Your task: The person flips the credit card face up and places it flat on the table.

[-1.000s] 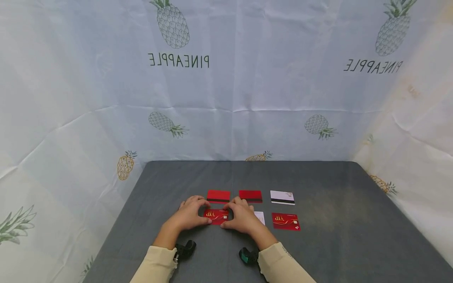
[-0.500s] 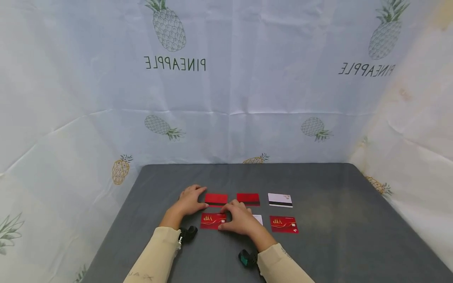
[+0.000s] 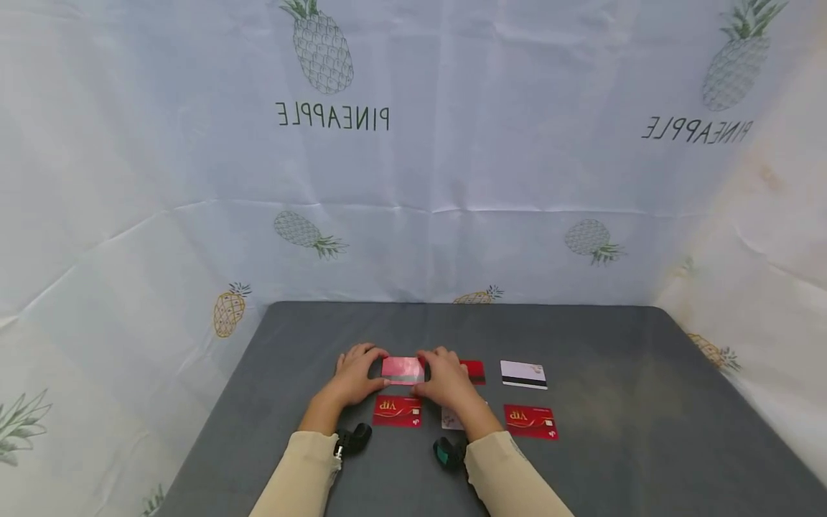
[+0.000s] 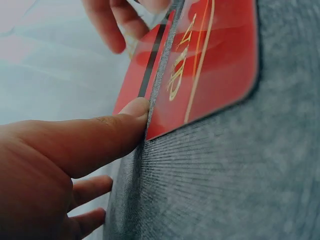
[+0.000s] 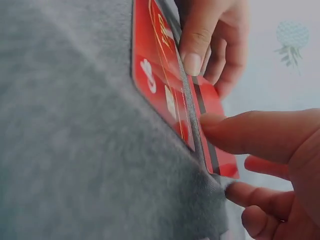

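A pineapple-print curtain (image 3: 426,165) backs the dark worktop (image 3: 607,380), and here's the striped red card (image 3: 403,369), leftmost in the far row: left hand (image 3: 352,375) and right hand (image 3: 447,378) each hold an end between curled thumb and fingers, presumably steadying it square behind the nearby VIP card (image 3: 397,412).

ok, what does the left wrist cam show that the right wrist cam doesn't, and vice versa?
Left wrist only: the left end of the VIP card, by the left hand.
Right wrist only: that card's chip and white logo, plus a green pineapple print on the backdrop.
Both: parts of the left hand and right hand, the striped red card, gold lettering on the VIP card, and the grey table.
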A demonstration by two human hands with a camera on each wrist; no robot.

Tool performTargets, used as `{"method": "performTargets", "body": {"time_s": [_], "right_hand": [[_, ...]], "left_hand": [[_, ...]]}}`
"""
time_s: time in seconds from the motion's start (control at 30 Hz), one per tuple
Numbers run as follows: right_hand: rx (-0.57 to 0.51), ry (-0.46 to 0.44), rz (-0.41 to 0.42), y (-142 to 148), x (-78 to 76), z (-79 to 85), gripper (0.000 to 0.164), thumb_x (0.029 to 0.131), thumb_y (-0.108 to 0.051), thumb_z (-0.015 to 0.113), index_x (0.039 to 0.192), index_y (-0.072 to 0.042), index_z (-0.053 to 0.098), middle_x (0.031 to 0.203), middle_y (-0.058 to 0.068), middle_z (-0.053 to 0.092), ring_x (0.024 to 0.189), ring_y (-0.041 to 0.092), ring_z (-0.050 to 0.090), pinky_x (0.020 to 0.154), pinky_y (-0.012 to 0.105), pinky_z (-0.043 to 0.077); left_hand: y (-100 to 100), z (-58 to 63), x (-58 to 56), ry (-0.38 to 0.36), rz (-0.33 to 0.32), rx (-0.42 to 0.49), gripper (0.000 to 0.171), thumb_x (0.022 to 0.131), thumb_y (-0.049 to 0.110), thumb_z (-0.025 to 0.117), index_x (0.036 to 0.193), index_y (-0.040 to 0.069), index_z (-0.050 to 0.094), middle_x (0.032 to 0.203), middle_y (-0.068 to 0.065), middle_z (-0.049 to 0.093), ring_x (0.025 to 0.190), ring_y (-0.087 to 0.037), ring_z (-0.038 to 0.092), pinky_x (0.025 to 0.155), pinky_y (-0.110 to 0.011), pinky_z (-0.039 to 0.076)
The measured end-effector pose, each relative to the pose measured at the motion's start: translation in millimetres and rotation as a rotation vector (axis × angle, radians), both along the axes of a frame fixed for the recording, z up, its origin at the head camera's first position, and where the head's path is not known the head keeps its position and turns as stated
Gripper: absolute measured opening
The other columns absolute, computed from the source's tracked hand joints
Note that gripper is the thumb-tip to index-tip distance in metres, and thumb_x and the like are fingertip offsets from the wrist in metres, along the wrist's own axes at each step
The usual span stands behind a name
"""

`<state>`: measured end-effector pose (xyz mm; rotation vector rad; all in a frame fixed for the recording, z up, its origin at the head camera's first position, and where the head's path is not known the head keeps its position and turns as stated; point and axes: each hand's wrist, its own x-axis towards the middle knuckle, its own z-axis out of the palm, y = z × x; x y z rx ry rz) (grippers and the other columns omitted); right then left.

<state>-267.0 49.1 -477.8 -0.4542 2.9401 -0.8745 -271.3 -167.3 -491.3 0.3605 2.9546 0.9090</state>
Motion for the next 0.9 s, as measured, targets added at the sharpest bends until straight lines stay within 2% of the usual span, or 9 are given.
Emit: {"method": "performTargets", "body": {"time_s": [0.13,0.3,0.47,0.6,0.77,0.9], "right_hand": [[0.007,-0.018,-0.018,-1.1,-4.4,-1.8,0.07,0.073,-0.028,0.086,0.136,-0.014,0.059,0.122,0.012,0.059,0.109,0.029,0.05,0.083,0.052,0.041],[0.018,0.016,-0.031,-2.6,-5.1,-4.7,0.069,0.073,-0.024,0.085,0.136,-0.013,0.059,0.117,0.01,0.059,0.105,0.028,0.051,0.08,0.05,0.039],[0.002,0.043,-0.035,-0.6,-4.8,-7.8,0.062,0.073,-0.023,0.084,0.131,-0.014,0.063,0.115,0.009,0.06,0.105,0.027,0.052,0.077,0.048,0.037],[-0.01,0.088,-0.037,0.5,-5.4,-10.7,0.058,0.073,-0.025,0.084,0.126,-0.016,0.065,0.115,0.007,0.06,0.106,0.027,0.051,0.077,0.047,0.038],[0.019,0.173,-0.026,-3.9,-3.1,-8.9,0.058,0.073,-0.027,0.084,0.126,-0.019,0.064,0.123,0.006,0.056,0.113,0.028,0.045,0.084,0.05,0.037],[0.021,0.234,0.036,-9.9,1.7,-5.1,0.058,0.075,-0.03,0.084,0.128,-0.021,0.062,0.126,0.004,0.054,0.115,0.028,0.043,0.088,0.052,0.036]], "left_hand": [[0.8,1.3,-0.2,0.014,-0.014,0.015,0.042,0.085,0.03,0.078,0.122,0.02,0.061,0.145,-0.016,0.044,0.142,-0.037,0.031,0.113,-0.07,0.012],[0.4,2.6,0.5,0.005,-0.029,0.007,0.044,0.085,0.03,0.077,0.125,0.02,0.061,0.147,-0.015,0.043,0.143,-0.037,0.029,0.114,-0.07,0.011],[-1.9,2.8,0.7,0.003,-0.047,0.026,0.051,0.08,0.03,0.082,0.126,0.02,0.061,0.145,-0.015,0.046,0.141,-0.037,0.033,0.113,-0.071,0.012],[-3.0,3.1,-1.0,0.045,-0.051,0.038,0.053,0.075,0.028,0.085,0.122,0.02,0.062,0.139,-0.013,0.051,0.136,-0.036,0.04,0.11,-0.071,0.02],[0.2,9.0,-0.4,0.136,-0.076,0.06,0.05,0.072,0.025,0.087,0.117,0.018,0.064,0.13,-0.009,0.056,0.127,-0.033,0.047,0.105,-0.058,0.038],[6.3,16.8,2.7,0.169,-0.129,0.069,0.05,0.073,0.025,0.086,0.117,0.018,0.064,0.13,-0.008,0.055,0.128,-0.033,0.045,0.103,-0.057,0.041]]}}
